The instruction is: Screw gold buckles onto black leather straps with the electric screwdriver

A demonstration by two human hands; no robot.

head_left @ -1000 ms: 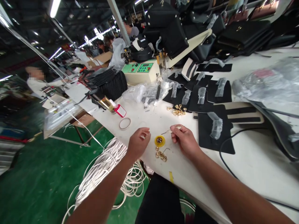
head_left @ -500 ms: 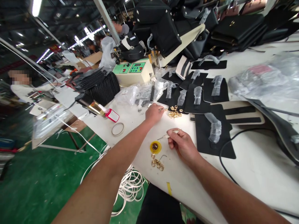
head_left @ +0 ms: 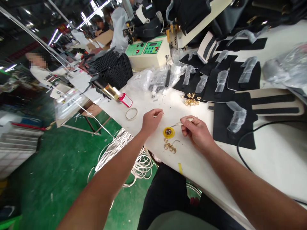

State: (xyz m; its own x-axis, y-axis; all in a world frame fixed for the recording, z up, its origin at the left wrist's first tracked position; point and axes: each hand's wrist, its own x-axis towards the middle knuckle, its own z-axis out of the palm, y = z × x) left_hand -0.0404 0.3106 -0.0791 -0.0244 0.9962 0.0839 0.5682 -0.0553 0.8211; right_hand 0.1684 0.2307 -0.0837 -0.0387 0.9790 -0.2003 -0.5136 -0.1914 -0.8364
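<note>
My right hand grips a thin tool with a white handle, its fine tip over a small yellow round dish with dark contents. To the left of the dish, my left hand has thumb and fingers drawn together at a tiny item that I cannot make out. Gold metal rings and a small bent hook lie just below the dish. A pile of gold fittings is farther back, beside black panels with plastic-wrapped pieces.
A red and white bottle and a tape ring are at the left table edge. Behind stand a control box and stacked black material. A black cable curves at right. A person sits far left.
My left hand has come back from the pile of gold fittings toward the yellow dish. The tool's tip is now at the dish. The camera view has shifted.
</note>
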